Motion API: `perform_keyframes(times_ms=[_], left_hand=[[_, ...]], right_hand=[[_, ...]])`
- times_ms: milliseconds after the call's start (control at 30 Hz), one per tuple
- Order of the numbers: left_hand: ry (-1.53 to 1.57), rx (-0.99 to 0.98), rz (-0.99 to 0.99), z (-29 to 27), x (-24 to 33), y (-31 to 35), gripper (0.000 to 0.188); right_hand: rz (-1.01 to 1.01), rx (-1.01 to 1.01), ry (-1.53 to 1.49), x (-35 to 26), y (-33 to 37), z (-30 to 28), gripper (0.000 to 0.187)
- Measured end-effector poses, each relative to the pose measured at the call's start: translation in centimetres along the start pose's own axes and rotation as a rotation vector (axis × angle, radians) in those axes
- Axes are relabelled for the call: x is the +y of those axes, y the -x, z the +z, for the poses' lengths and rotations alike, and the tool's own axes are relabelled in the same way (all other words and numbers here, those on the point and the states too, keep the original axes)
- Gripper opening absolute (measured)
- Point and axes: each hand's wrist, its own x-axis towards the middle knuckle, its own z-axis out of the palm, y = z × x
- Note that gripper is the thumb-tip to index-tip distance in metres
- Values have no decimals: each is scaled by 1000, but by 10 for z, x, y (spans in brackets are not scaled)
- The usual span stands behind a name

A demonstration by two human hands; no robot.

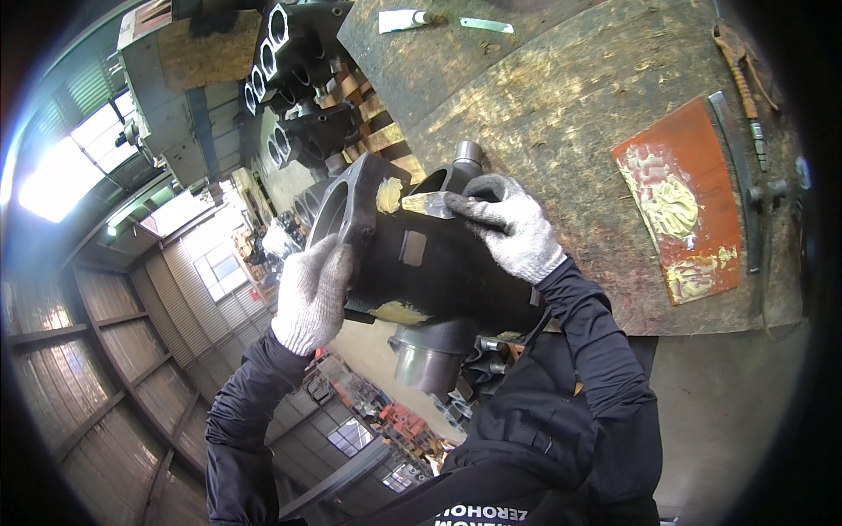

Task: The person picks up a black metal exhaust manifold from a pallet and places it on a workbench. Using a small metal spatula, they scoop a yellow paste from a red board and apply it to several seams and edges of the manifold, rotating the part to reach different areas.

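A black cast metal housing (438, 267) with a flanged opening and pipe stubs lies at the left edge of the worn table. My left hand (314, 289), in a white knit glove, grips the rim of its flange. In my gloved right hand (510, 223) is a small translucent putty spreader (427, 204), pinched between thumb and fingers. Its tip is at a patch of yellowish filler (388, 195) on the housing's shoulder. More filler (399, 312) shows lower on the body, and a pale rectangular mark (413, 248) sits between. My right fingertips are partly hidden.
Right of the housing, an orange-red board (684, 202) carries smeared filler (671, 209). Beyond it lie a dark metal bar (737, 175) and a tool with a wrapped handle (745, 83). A white tube (402, 20) and a pale green strip (487, 25) rest far back. Similar black castings (303, 61) stand beyond the table.
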Motion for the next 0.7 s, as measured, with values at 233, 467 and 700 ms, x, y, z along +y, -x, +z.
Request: perform_keyframes(times_ms=[233,467,700], left_hand=[[-3,-2,-1,0,-4,0,34],[-52,49,7,2,-11,6,40],[-107,30,-2,-1,-23,6,41]], right_hand=[[-37,19,109,0,4,3,46],[-77,81,49,-2,2,7,45],[73,262,127,9,35,-21,44]])
